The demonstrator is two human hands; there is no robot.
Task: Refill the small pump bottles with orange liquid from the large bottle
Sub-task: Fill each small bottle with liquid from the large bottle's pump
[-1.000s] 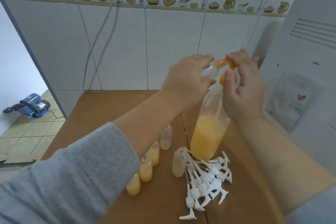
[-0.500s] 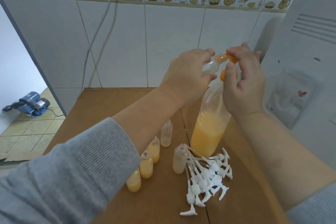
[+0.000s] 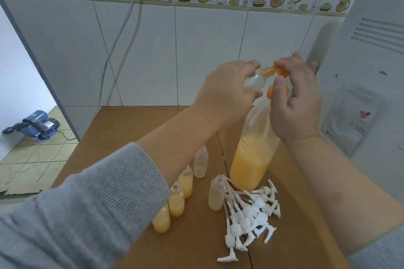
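Note:
My left hand (image 3: 227, 91) grips a small clear bottle (image 3: 254, 81), held on its side above the table with its neck pointing right. My right hand (image 3: 295, 102) pinches a small orange piece (image 3: 281, 71) at that neck. Just below stands the large bottle (image 3: 251, 159), orange cap (image 3: 270, 92) on top, orange liquid filling its lower half. On the table are three small bottles with orange liquid (image 3: 176, 202) in a row and two small clear bottles (image 3: 200, 162) without pumps.
A pile of white pump heads (image 3: 251, 216) lies in front of the large bottle. The brown table (image 3: 131, 129) meets a tiled wall behind. A white appliance (image 3: 371, 72) stands close on the right. A blue machine (image 3: 37, 125) sits on the floor at left.
Both hands stay together at the small bottle's neck above the large bottle. Only the view has shifted slightly.

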